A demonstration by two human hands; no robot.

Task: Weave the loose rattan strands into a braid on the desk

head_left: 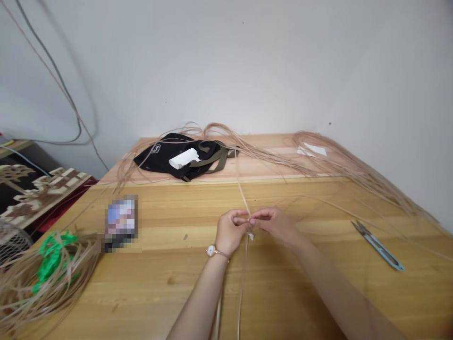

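Observation:
My left hand (230, 230) and my right hand (276, 224) meet above the middle of the wooden table (170, 278). Both pinch the same thin tan rattan strips (244, 198), fingertips touching at one spot. A small pale bit hangs just below the pinch. The strips run from the far side of the table through my fingers and down toward me between my forearms. A watch sits on my left wrist (211, 250).
Blue thread snips (379, 245) lie to the right. A black bag (177, 158) with white paper sits at the back, amid long loose strips (339, 163). A coil of strips tied with green ribbon (49, 262) lies at the left edge, next to a small pixelated object (121, 222).

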